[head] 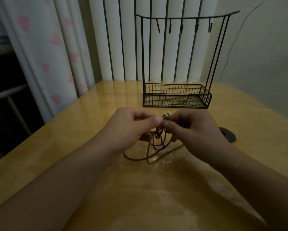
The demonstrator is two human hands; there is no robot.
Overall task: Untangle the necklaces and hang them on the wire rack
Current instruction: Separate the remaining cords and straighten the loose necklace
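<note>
A tangle of brown cord necklaces (156,142) hangs between my hands above the wooden table (250,114), its loops trailing onto the surface. Pale shell beads (167,114) show at the top of the tangle. My left hand (133,129) pinches the cord near the beads with thumb and fingers. My right hand (191,129) pinches it just beside, thumb tips nearly touching. The black wire rack (176,95) stands behind them, with a mesh basket base and a top bar carrying several bare hooks (181,28).
A black round grommet (228,134) is set in the table to the right of my right hand. White curtains with pink hearts (56,47) hang at the left, beyond the table's edge. A pale wall stands at the right.
</note>
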